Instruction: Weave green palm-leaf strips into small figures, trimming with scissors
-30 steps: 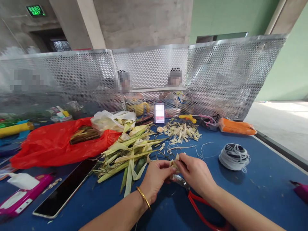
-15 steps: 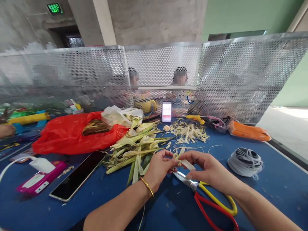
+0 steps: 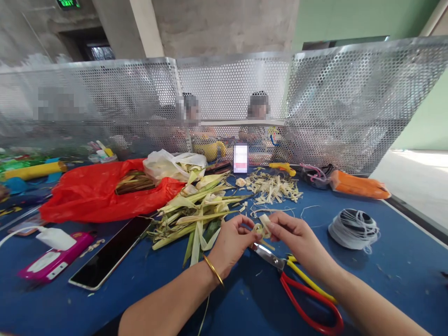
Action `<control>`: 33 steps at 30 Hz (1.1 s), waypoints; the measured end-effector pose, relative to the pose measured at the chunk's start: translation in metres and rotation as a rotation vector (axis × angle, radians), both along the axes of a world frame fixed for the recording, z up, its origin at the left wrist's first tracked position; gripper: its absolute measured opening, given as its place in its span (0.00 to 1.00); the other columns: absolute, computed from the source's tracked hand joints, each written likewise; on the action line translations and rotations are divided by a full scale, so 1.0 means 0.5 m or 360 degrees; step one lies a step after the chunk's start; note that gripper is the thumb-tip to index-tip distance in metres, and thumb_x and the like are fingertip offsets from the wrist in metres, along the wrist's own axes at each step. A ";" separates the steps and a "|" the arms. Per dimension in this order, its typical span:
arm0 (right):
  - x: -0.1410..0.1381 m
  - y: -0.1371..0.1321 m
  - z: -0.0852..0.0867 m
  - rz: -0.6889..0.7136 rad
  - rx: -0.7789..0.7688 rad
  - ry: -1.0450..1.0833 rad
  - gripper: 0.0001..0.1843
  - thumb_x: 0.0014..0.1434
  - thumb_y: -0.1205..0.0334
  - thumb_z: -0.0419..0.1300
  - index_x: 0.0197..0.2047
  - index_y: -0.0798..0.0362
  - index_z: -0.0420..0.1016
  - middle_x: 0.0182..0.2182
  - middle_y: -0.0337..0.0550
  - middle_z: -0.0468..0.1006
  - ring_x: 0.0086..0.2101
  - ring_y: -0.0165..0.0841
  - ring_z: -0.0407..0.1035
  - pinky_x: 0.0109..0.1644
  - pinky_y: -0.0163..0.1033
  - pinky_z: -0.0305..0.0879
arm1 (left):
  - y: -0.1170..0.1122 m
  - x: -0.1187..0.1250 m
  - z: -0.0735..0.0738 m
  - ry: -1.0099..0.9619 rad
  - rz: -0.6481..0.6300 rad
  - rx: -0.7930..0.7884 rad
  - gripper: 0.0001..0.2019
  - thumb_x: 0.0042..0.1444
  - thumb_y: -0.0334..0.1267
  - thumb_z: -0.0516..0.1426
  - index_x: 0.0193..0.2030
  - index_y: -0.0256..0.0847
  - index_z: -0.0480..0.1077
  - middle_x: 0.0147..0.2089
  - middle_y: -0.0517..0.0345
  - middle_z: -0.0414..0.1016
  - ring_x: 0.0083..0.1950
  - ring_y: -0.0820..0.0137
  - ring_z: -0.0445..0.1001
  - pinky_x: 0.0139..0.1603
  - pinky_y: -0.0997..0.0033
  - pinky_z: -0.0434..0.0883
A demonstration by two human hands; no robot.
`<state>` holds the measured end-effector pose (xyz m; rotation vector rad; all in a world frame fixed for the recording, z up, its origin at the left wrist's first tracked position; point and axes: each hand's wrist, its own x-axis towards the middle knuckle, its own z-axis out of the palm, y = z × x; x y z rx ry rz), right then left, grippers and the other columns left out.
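Between my two hands is a small pale corn husk piece [image 3: 258,229], curled into a loop at the left. My left hand [image 3: 234,239], with a gold bangle at the wrist, pinches its looped end. The fingers of my right hand [image 3: 291,235] are closed on the flat pale end of the strip. Beneath the hands lie scissors [image 3: 308,298] with one red and one yellow handle, their blades pointing to the far left. A heap of corn husks [image 3: 196,219] spreads beyond my left hand.
Husk scraps [image 3: 275,186] lie ahead, near a lit phone [image 3: 240,158] propped at a perforated metal screen [image 3: 231,88]. To the right are a string spool [image 3: 354,229] and an orange packet [image 3: 359,185]. A red bag [image 3: 87,196], dark phone [image 3: 112,254] and magenta power strip [image 3: 52,261] lie left.
My right fingers have drawn closer together on the husk strip, whose free end now points up instead of down to the right. The view has shifted slightly.
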<state>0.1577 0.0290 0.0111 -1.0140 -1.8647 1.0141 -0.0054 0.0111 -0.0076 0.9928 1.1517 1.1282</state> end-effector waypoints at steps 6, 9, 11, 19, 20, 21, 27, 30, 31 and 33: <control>0.009 0.006 -0.009 -0.0009 0.0004 -0.0309 0.17 0.58 0.55 0.55 0.20 0.53 0.62 0.27 0.37 0.65 0.30 0.30 0.62 0.35 0.36 0.57 | 0.000 -0.002 -0.004 0.0032 -0.0010 0.0034 0.11 0.41 0.31 0.64 0.30 0.38 0.65 0.20 0.66 0.70 0.22 0.76 0.69 0.28 0.77 0.67; 0.009 0.006 -0.014 -0.0002 -0.0043 -0.0419 0.15 0.58 0.57 0.54 0.22 0.53 0.65 0.28 0.38 0.66 0.30 0.31 0.63 0.35 0.36 0.58 | -0.002 0.001 -0.002 0.0087 -0.0025 0.0045 0.11 0.41 0.31 0.63 0.29 0.38 0.65 0.21 0.65 0.71 0.22 0.76 0.69 0.27 0.77 0.67; 0.007 0.006 -0.018 -0.0016 -0.0054 -0.0473 0.15 0.58 0.58 0.54 0.22 0.53 0.67 0.28 0.38 0.67 0.31 0.31 0.64 0.36 0.36 0.58 | -0.003 0.001 -0.002 0.0162 -0.0033 0.0077 0.10 0.42 0.32 0.63 0.29 0.38 0.64 0.21 0.65 0.71 0.23 0.75 0.69 0.27 0.76 0.66; 0.002 -0.001 -0.024 -0.0076 0.0024 -0.0591 0.15 0.59 0.60 0.54 0.22 0.53 0.68 0.27 0.37 0.67 0.30 0.30 0.64 0.35 0.35 0.58 | -0.010 -0.006 -0.010 0.0733 -0.0042 0.0321 0.08 0.46 0.36 0.61 0.31 0.41 0.65 0.24 0.63 0.73 0.26 0.71 0.72 0.27 0.75 0.64; 0.001 -0.002 -0.023 -0.0088 0.0033 -0.0597 0.15 0.59 0.60 0.54 0.22 0.53 0.68 0.27 0.37 0.66 0.30 0.30 0.64 0.35 0.35 0.58 | -0.012 -0.007 -0.010 0.0810 -0.0035 0.0353 0.08 0.47 0.36 0.61 0.31 0.41 0.65 0.25 0.62 0.73 0.27 0.71 0.72 0.27 0.75 0.63; 0.000 -0.004 -0.022 -0.0101 0.0039 -0.0606 0.15 0.59 0.60 0.54 0.21 0.53 0.67 0.26 0.37 0.66 0.30 0.30 0.64 0.34 0.36 0.58 | -0.014 -0.006 -0.008 0.0879 -0.0027 0.0380 0.07 0.47 0.36 0.61 0.31 0.42 0.65 0.25 0.62 0.74 0.27 0.71 0.73 0.27 0.75 0.63; -0.007 -0.011 -0.019 -0.0179 0.0053 -0.0624 0.15 0.57 0.62 0.53 0.19 0.52 0.64 0.25 0.36 0.64 0.28 0.29 0.63 0.32 0.35 0.56 | -0.021 -0.002 -0.001 0.1016 0.0001 0.0422 0.08 0.48 0.37 0.61 0.33 0.44 0.65 0.26 0.63 0.77 0.28 0.69 0.75 0.29 0.75 0.63; -0.011 -0.016 -0.020 -0.0224 0.0066 -0.0581 0.16 0.57 0.63 0.53 0.18 0.52 0.61 0.24 0.35 0.63 0.27 0.28 0.62 0.30 0.34 0.55 | -0.023 -0.001 -0.003 0.1049 0.0004 0.0434 0.08 0.48 0.37 0.61 0.34 0.45 0.65 0.25 0.64 0.77 0.28 0.69 0.75 0.28 0.75 0.62; -0.012 -0.017 -0.021 -0.0240 0.0074 -0.0568 0.17 0.57 0.63 0.53 0.18 0.52 0.61 0.24 0.35 0.63 0.27 0.28 0.62 0.30 0.34 0.54 | -0.023 -0.001 -0.003 0.1059 0.0006 0.0433 0.08 0.48 0.37 0.61 0.34 0.45 0.65 0.25 0.64 0.77 0.28 0.69 0.75 0.28 0.75 0.62; -0.015 -0.020 -0.023 -0.0255 0.0086 -0.0547 0.17 0.57 0.63 0.53 0.18 0.52 0.60 0.24 0.35 0.64 0.27 0.29 0.62 0.30 0.34 0.54 | -0.024 -0.001 -0.004 0.1067 0.0000 0.0430 0.08 0.48 0.37 0.61 0.33 0.45 0.64 0.25 0.64 0.76 0.28 0.70 0.75 0.28 0.75 0.62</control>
